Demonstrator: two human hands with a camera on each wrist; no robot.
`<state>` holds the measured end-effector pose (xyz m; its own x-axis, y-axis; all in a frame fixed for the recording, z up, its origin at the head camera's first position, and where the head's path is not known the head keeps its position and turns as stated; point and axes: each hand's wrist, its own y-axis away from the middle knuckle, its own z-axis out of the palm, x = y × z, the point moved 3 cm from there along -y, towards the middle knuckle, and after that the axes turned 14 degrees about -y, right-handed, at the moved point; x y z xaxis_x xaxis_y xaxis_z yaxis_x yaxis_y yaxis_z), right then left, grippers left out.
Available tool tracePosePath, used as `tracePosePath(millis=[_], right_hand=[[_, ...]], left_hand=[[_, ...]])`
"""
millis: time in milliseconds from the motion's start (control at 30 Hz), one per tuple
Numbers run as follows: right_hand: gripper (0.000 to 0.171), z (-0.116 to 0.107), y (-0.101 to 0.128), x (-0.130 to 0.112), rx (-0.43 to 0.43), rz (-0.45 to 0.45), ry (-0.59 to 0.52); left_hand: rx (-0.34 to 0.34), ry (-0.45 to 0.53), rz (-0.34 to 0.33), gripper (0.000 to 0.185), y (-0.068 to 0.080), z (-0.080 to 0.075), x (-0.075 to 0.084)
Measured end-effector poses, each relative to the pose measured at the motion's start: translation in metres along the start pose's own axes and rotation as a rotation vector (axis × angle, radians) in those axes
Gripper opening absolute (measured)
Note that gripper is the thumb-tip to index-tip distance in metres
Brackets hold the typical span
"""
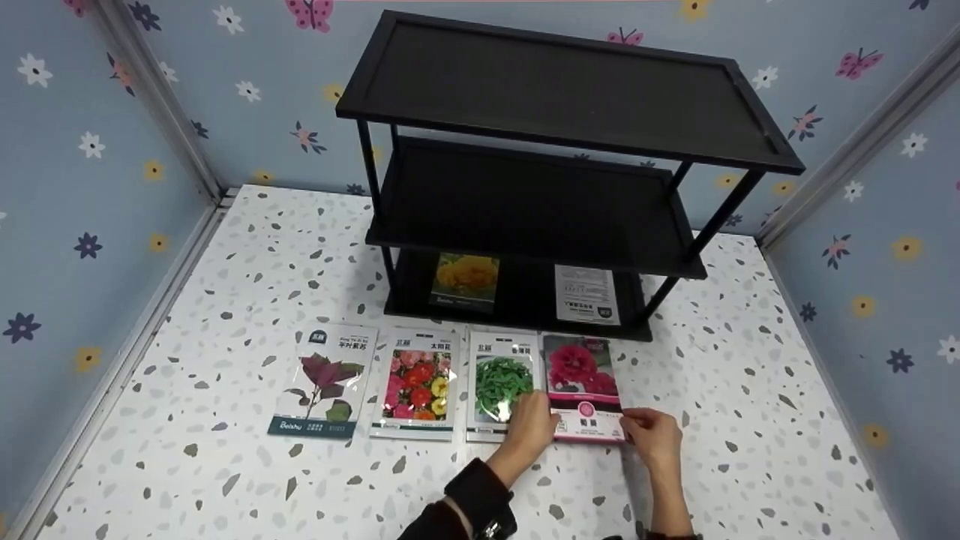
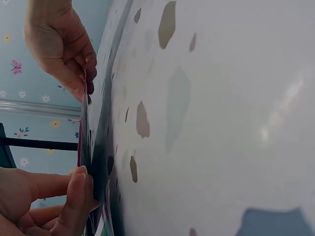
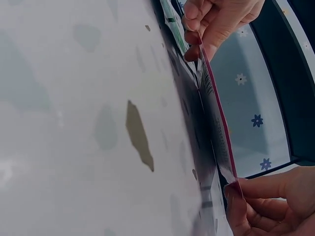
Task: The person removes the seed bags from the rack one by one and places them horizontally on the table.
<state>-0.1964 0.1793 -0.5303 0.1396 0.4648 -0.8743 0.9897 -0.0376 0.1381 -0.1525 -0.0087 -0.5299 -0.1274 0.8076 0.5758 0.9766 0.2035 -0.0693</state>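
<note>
Hands meet at the near edge of a pink-flower seed packet [image 1: 582,386], the rightmost of four packets laid in a row on the speckled worktop [image 1: 750,420]. The left hand [image 1: 530,426] pinches the packet's near left corner, thumb and fingers curled onto its edge, while the right hand [image 1: 654,436] pinches the near right corner in the same way. Both wrist views show the near edge raised just off the worktop, the thin packet [image 3: 216,113] bowed slightly between the two grips; the left wrist view catches the left hand's fingers [image 2: 74,196] closed on the edge with the right hand [image 2: 61,46] at the far corner.

Just to the left of the held packet lies a green-pea packet [image 1: 501,384], its right edge touching or slightly under the pink one. Next along is a mixed-flower packet [image 1: 416,384], then a purple-leaf packet [image 1: 324,380] at the left end of the row.

Behind the row stands a black three-tier shelf [image 1: 555,90]. On its lowest tier lie a yellow-flower packet [image 1: 466,280] and, to its right, a white printed packet [image 1: 586,294] lying back side up. Flower-and-butterfly wallpaper [image 1: 97,187] encloses the worktop on three sides. A dark sleeve [image 1: 472,502] covers the left forearm.
</note>
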Motion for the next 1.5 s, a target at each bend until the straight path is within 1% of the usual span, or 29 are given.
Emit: tracePosePath(millis=[167, 333, 467, 633, 767, 900, 1000, 1133, 1167, 1233, 1367, 1500], right_hand=[[0.018, 0.001, -0.002, 0.003, -0.007, 0.011, 0.017], [0.019, 0.003, -0.003, 0.005, -0.009, 0.023, 0.042], [0.021, 0.003, -0.002, 0.004, -0.023, 0.030, 0.062], [0.024, 0.001, 0.001, 0.001, -0.041, 0.024, 0.074], [0.024, 0.000, 0.005, -0.004, -0.052, 0.004, 0.049], [0.024, 0.000, 0.008, -0.011, -0.067, -0.006, 0.009], [0.022, 0.002, 0.008, -0.018, -0.073, -0.038, -0.008], [0.019, 0.008, 0.006, -0.029, -0.102, -0.103, -0.016], [0.019, 0.010, 0.006, -0.031, -0.111, -0.126, -0.009], [0.018, 0.015, 0.005, -0.037, -0.138, -0.184, -0.003], [0.019, 0.027, 0.003, -0.048, -0.197, -0.287, -0.013], [0.026, 0.039, -0.001, -0.058, -0.254, -0.325, -0.032]], left_hand=[[0.025, -0.008, 0.021, 0.021, 0.002, 0.000, -0.001], [0.014, 0.005, 0.046, 0.017, 0.004, -0.001, -0.001], [0.012, -0.003, 0.061, 0.019, 0.006, -0.003, 0.000], [0.007, 0.025, 0.090, 0.024, 0.010, -0.008, 0.002], [-0.006, 0.051, 0.111, 0.024, 0.012, -0.012, 0.004], [-0.014, 0.055, 0.138, 0.031, 0.014, -0.017, 0.004], [-0.047, 0.021, 0.137, 0.033, 0.014, -0.023, 0.003], [-0.105, -0.062, 0.122, 0.017, 0.013, -0.033, -0.002], [-0.121, -0.075, 0.119, 0.018, 0.013, -0.035, -0.004], [-0.142, -0.089, 0.124, 0.026, 0.010, -0.040, -0.009], [-0.187, -0.064, 0.125, 0.035, 0.003, -0.050, -0.024], [-0.197, -0.087, 0.099, 0.041, -0.008, -0.062, -0.041]])
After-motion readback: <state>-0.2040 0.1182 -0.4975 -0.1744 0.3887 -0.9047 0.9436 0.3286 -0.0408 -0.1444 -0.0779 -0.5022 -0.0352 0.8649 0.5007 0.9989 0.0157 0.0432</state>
